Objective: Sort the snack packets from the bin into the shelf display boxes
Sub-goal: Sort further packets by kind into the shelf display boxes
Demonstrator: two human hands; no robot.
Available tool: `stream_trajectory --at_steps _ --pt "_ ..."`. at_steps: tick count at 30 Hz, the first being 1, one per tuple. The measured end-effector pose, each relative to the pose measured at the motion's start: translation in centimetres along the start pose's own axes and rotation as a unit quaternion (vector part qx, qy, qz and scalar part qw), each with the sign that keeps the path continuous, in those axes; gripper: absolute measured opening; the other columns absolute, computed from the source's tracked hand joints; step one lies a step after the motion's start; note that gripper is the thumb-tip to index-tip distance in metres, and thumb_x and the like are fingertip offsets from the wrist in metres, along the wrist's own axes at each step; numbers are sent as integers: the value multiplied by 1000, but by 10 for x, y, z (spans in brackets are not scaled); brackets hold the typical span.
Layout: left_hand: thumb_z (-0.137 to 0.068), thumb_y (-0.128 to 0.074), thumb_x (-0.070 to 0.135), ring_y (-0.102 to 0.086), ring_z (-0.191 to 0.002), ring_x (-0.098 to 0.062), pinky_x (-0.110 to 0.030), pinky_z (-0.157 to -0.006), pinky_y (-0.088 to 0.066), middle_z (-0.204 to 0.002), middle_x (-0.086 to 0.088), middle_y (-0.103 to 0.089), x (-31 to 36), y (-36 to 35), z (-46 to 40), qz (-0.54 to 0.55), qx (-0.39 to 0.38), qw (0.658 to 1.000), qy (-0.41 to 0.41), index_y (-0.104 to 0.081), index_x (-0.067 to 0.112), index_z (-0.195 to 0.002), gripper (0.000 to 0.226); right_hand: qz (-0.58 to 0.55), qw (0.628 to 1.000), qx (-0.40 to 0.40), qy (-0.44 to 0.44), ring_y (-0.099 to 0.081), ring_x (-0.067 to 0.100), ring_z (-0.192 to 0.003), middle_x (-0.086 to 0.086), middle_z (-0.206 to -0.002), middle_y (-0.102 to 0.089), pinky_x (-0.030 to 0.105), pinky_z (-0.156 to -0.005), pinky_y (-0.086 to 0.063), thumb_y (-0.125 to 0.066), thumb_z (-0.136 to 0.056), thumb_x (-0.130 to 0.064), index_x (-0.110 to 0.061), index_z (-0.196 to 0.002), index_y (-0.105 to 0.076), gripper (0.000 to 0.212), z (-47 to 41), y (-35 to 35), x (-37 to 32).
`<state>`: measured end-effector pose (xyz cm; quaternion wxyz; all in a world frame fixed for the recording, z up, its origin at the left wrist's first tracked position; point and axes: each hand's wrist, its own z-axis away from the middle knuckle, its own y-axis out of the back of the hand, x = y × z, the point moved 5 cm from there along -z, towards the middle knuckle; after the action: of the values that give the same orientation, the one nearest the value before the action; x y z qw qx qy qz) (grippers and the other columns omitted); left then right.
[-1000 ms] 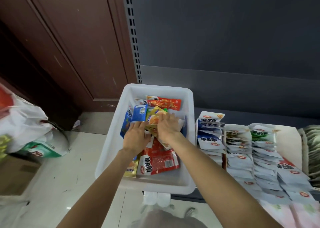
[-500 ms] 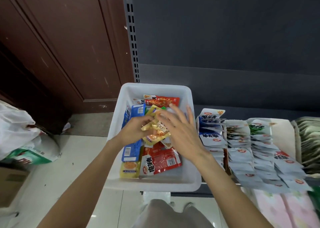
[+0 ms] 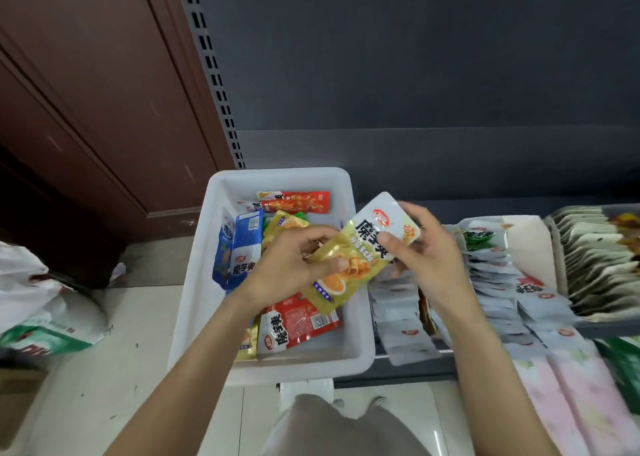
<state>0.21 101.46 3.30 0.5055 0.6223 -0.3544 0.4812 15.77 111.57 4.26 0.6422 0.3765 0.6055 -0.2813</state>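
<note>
A white plastic bin [image 3: 194, 303] holds red, blue and yellow snack packets. Above its right rim both hands hold a yellow-and-white packet [image 3: 360, 251], lifted and tilted. My left hand [image 3: 294, 265] grips its lower yellow end. My right hand [image 3: 426, 254] pinches its upper white end with thumb on the front. A red packet [image 3: 298, 324] lies flat in the bin below; blue packets [image 3: 239, 247] lean against the left wall. Display boxes on the shelf to the right hold rows of white packets [image 3: 498, 282].
A box of pale upright packets [image 3: 595, 258] stands at the far right. Pink packs [image 3: 568, 396] lie low on the right. White and green bags [image 3: 45, 313] sit on the tiled floor at left, beside a brown wooden door [image 3: 86, 102].
The yellow packet has come up out of the bin and moved right, toward the shelf boxes. My right hand, spread open half a second ago, now pinches its upper end.
</note>
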Motion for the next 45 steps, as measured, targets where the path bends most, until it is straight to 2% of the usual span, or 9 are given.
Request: stream_trajectory --at_steps 6,11,16,20,24,28,35,41,45 --pt "-83 -70 22 -60 -72 0 -9 -61 -46 -77 19 -63 37 -38 -36 -159 169 964 -128 -71 24 -94 11 -75 966 234 79 -63 9 -74 -10 -84 -67 22 -59 -54 -62 -90 -11 -23 -92 -60 12 23 114 4" --pt "-87 -56 29 -60 -84 -9 -24 -76 -49 -91 6 -67 42 -106 -69 -322 93 918 -213 -68 17 -101 22 -76 933 339 97 -67 5 -86 -14 -88 -67 22 -70 -56 -59 -93 -15 -32 -92 -57 17 26 168 18" --pt "-91 -53 35 -50 -120 -23 -39 -110 -23 -127 -5 -58 27 -164 -92 -537 -5 829 -157 -49 16 -132 46 40 958 252 130 -65 8 -85 -11 -90 -65 31 -79 -56 -58 -94 -13 -25 -99 -57 14 -8 178 24" --pt "-89 -56 32 -62 -103 -18 -37 -109 -25 -112 -1 -67 22 -172 -87 -559 9 813 -163 -55 20 -126 39 190 959 138 158 -65 16 -77 -9 -82 -66 36 -67 -52 -58 -94 -19 -27 -100 -59 10 -36 171 21" --pt "-73 -75 27 -69 -77 -15 -39 -99 -42 -86 2 -73 13 -170 -84 -535 28 822 -192 -70 22 -105 33 377 906 26 191 -65 19 -77 -5 -83 -68 33 -63 -48 -62 -90 -22 -22 -99 -62 9 -57 140 26" --pt "-71 -77 29 -68 -73 -12 -36 -98 -43 -85 7 -73 9 -168 -82 -529 19 824 -203 -71 24 -103 33 539 823 -60 167 -61 21 -90 -1 -87 -68 28 -70 -30 -54 -92 -24 -27 -97 -69 15 -67 107 50" --pt "-73 -73 21 -67 -79 -13 -33 -100 -32 -89 7 -72 9 -163 -76 -520 73 816 -244 -72 22 -97 24 657 723 -64 204 -47 18 -87 -9 -77 -68 26 -68 -16 -66 -79 -17 -28 -83 -74 15 -75 92 66" --pt "-84 -56 23 -56 -92 -10 -26 -87 -38 -95 6 -69 22 -102 -26 -397 275 837 -256 -69 19 -102 23 357 868 111 326 -56 14 -91 0 -102 -69 24 -80 -45 -54 -89 -8 -11 -112 -69 27 -30 91 18" --pt "-86 -47 28 -59 -88 -21 -29 -78 -41 -93 -2 -67 -33 -32 -4 -395 305 859 -114 -67 12 -95 27 296 896 46 329 -58 5 -82 0 -93 -69 16 -75 -48 -57 -85 1 -9 -103 -70 25 -8 28 -7"
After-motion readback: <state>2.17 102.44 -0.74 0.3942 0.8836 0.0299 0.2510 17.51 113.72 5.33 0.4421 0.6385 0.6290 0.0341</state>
